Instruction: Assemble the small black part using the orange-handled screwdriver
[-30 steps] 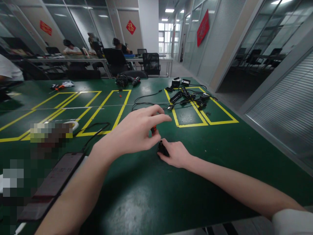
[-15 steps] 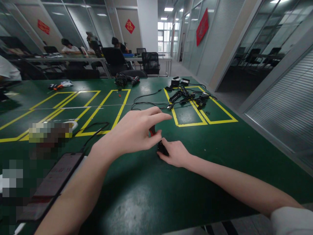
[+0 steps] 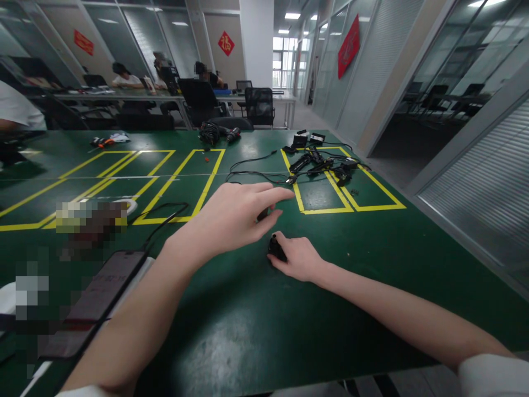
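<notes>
My right hand rests at the middle of the green table. Its thumb and fingers grip a small black part that has a round, open-looking top. Just above and to the left is my left hand, its index finger and thumb stretched out and apart. Between them shows a small dark object, seemingly held by the curled fingers behind. Most of that object is hidden by the hand, so its kind cannot be told. It does not touch the black part.
Black parts and cables lie inside yellow tape outlines at the right. A phone with a cable lies left of my arm. Coiled cable and a power drill sit at the far edge. Other people sit beyond.
My left hand has lifted slightly away from the black part, and its thumb and index finger have shifted. A red piece between those fingers no longer shows. My right hand keeps its grip.
</notes>
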`<action>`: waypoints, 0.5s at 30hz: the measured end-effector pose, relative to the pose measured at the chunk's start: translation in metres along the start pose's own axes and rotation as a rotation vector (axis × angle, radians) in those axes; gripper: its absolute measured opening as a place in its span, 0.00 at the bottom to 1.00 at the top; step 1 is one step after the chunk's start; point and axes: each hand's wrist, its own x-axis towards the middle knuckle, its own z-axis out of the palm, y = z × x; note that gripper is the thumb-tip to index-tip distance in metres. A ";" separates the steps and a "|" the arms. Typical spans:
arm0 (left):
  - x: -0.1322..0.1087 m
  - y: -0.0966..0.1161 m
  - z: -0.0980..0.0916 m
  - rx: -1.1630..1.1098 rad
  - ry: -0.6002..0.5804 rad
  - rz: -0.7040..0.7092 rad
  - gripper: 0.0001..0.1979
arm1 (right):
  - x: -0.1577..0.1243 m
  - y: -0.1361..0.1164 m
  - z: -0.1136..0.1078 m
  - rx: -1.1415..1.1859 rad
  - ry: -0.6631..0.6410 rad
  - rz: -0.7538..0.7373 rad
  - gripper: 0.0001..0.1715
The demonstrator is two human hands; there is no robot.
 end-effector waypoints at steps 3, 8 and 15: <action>0.000 -0.001 0.000 -0.020 0.002 0.044 0.22 | 0.000 0.000 0.000 0.003 0.002 -0.001 0.21; 0.000 -0.002 0.002 -0.014 0.012 0.026 0.21 | 0.000 0.000 0.000 0.004 0.002 -0.003 0.23; 0.000 -0.003 -0.001 -0.039 -0.017 0.032 0.21 | 0.000 0.000 0.000 -0.001 0.009 -0.014 0.23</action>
